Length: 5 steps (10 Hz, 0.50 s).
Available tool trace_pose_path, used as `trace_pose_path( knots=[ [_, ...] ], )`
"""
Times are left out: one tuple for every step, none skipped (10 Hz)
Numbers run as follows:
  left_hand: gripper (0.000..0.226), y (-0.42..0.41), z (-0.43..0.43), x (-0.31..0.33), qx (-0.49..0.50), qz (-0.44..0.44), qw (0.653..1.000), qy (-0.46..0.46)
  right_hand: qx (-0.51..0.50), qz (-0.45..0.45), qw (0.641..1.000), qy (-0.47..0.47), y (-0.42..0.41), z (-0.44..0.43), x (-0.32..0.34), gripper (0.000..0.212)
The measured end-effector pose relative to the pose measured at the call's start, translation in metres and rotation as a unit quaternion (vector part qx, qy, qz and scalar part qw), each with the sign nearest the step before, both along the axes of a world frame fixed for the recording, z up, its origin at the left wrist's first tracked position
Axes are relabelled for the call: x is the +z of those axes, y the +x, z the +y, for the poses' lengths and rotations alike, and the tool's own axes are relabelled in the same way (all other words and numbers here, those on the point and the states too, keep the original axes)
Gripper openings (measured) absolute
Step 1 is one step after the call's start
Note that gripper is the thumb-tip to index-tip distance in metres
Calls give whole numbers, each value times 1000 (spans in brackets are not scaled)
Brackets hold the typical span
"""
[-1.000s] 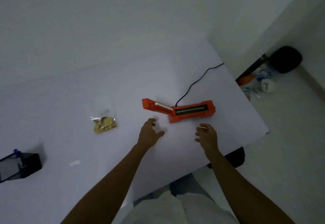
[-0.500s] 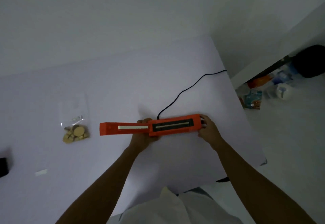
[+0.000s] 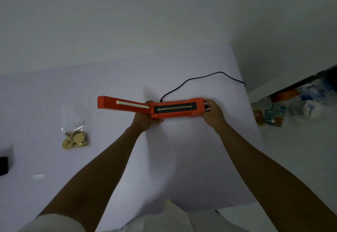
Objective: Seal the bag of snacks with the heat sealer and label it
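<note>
An orange heat sealer point(image 3: 175, 107) lies across the middle of the white table point(image 3: 182, 159), its lid arm swung open to the left. My left hand point(image 3: 145, 118) grips the sealer at its hinge, near the base's left end. My right hand point(image 3: 212, 110) holds the base's right end. A clear bag of round golden snacks point(image 3: 75, 135) lies flat to the left, untouched. A small white label point(image 3: 38, 175) rests on the table near the left front.
The sealer's black cord point(image 3: 191, 80) runs back and off the table's right edge. A black device point(image 3: 3, 166) sits at the far left edge. Bottles and packets point(image 3: 273, 115) clutter the floor to the right. A wall runs behind the table.
Both hands reached forward and took hold of the sealer, which now lies straighter and a little nearer the table's middle. The bag and label stayed put.
</note>
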<state>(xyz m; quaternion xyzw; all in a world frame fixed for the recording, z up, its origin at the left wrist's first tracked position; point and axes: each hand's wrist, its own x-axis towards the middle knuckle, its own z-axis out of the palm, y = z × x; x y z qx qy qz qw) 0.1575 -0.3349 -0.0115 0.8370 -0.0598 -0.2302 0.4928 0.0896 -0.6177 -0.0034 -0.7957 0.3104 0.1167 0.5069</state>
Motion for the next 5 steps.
trace_pose_path(
  knots=[
    [57, 2, -2, -5, -6, 2, 1000, 16, -1, -2, 1000, -4, -1, 0, -1, 51],
    [53, -3, -3, -1, -6, 3, 1000, 15, 5, -8, 1000, -10, -7, 1, 1, 50],
    [52, -11, 2, 2, -20, -12, 999, 29, 2, -4, 1000, -5, -14, 4, 3, 51],
    [62, -21, 19, 14, -29, -29, 993, 110, -50, -19, 997, -60, -23, 18, 18, 55],
    [73, -24, 47, 21, -9, -73, 976, 205, -117, -103, 982, -105, -22, 43, 42, 46]
  ],
)
